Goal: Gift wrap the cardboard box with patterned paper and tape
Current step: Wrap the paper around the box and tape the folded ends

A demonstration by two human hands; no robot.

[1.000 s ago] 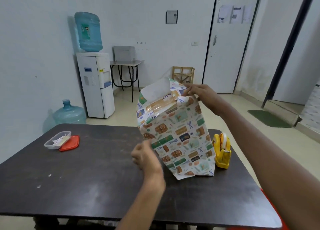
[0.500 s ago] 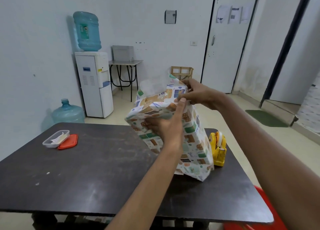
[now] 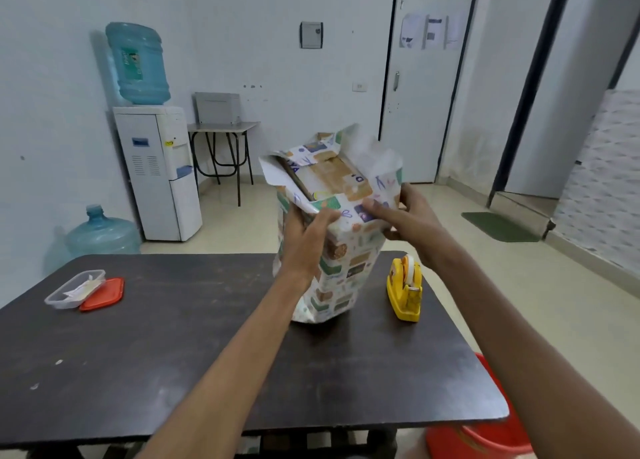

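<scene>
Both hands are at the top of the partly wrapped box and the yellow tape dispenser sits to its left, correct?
No. The head view shows the yellow tape dispenser to the right of the box, not the left. The rest holds.

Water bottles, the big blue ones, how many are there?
2. One bottle sits upside down on the white dispenser; the other bottle stands on the floor left of it, behind the table. None seems hidden.
</scene>
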